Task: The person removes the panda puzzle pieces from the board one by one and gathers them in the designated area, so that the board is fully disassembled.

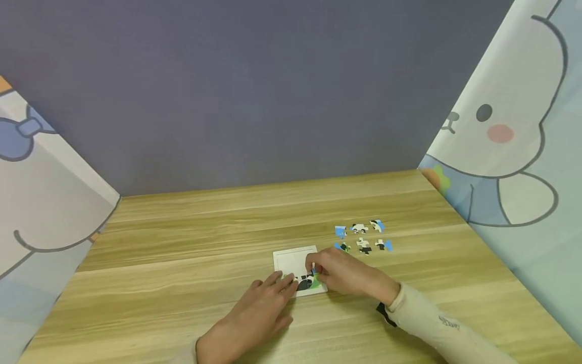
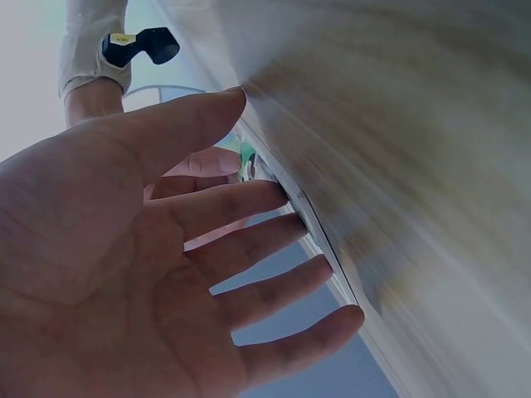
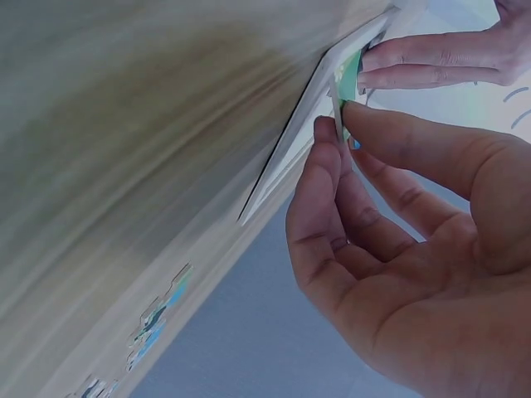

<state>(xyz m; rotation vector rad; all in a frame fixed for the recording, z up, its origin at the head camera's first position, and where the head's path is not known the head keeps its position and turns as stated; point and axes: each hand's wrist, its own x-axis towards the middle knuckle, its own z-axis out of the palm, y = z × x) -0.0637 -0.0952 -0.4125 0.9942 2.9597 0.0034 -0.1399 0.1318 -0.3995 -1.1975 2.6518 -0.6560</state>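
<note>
A white puzzle tray (image 1: 290, 259) lies on the wooden table, with black, white and green puzzle pieces (image 1: 303, 284) along its near edge. My right hand (image 1: 347, 273) pinches a green puzzle piece (image 3: 348, 81) between thumb and fingertips, tilted on edge at the tray's right side. Fingers of my left hand (image 1: 259, 308) stretch out over the tray's near left corner, their tips on the pieces there. Seen in the left wrist view, those fingers (image 2: 274, 290) are straight and spread along the tray's edge.
Several loose puzzle pieces (image 1: 364, 246) with blue, white and black print lie in two rows right of the tray, toward the back. A grey panel (image 1: 254, 101) stands behind the table (image 1: 182, 283). Cartoon-printed walls (image 1: 514, 151) flank it on both sides.
</note>
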